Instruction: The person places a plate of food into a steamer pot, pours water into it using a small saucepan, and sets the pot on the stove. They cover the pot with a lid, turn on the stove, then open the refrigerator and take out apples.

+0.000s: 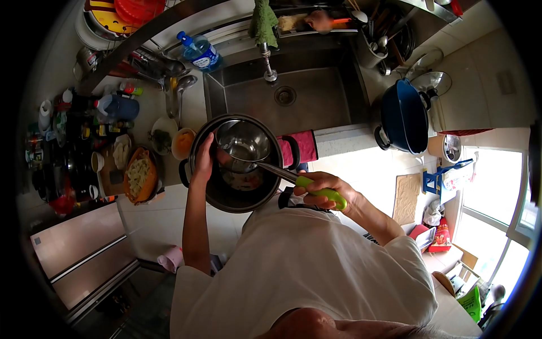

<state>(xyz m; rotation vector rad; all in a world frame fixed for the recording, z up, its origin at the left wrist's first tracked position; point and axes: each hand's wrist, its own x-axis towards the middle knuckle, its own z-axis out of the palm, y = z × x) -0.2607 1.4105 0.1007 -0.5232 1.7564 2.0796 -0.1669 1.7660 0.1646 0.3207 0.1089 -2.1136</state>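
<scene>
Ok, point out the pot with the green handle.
The small steel saucepan in the right hand; the large dark pot and blue pot show no green.

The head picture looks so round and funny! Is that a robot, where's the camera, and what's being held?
No robot here! A person wears a camera on their head, so we look down past their own white shirt. Their bare right hand has its grip around the green handle of a shiny pan. Their left hand is at the pan's side. Under the pan we see a bigger dark pot. Beyond is the sink, beside a blue bottle. Over on the left is an orange bowl of pale food.
</scene>
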